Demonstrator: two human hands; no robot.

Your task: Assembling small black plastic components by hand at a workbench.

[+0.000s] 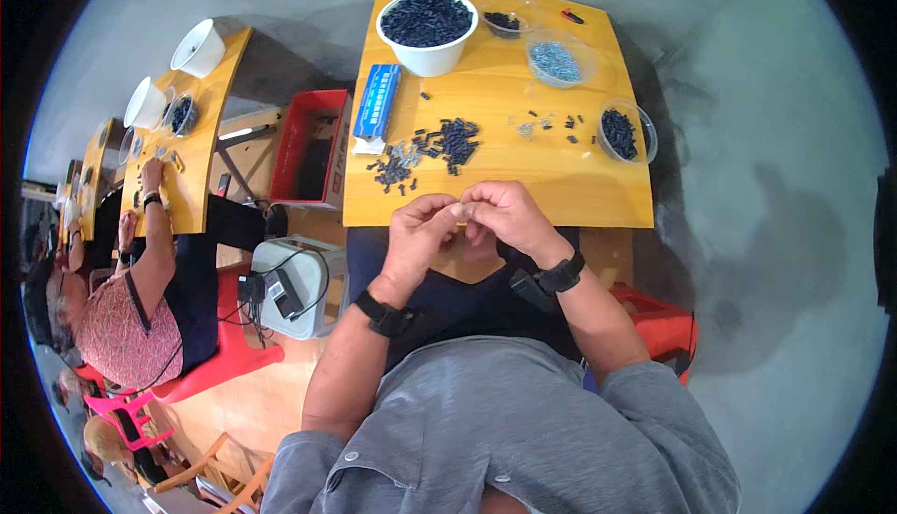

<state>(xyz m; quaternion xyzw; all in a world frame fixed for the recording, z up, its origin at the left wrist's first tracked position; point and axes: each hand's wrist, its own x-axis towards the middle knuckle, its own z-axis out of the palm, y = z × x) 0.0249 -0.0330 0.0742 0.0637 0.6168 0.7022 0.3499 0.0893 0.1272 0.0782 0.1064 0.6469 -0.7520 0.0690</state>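
Note:
My left hand [420, 231] and my right hand [509, 215] meet at the near edge of the wooden table [561, 187]. Thumbs and fingertips of both press together in a pinch; whatever sits between them is too small and hidden to make out. Just beyond my hands lies a loose heap of small black plastic parts [453, 143]. Mixed in at its left are small silvery metal pieces [402, 156]. Farther right, a few more metal bits [531, 125] and scattered black pieces are spread on the wood.
A white bucket [428, 58] full of black parts stands at the back left, near a blue box [377, 103]. Clear tubs hold silvery screws [555, 62] and black parts [619, 135]. A red bin [308, 149] is left of the table. Another person [131, 327] works at a neighbouring table.

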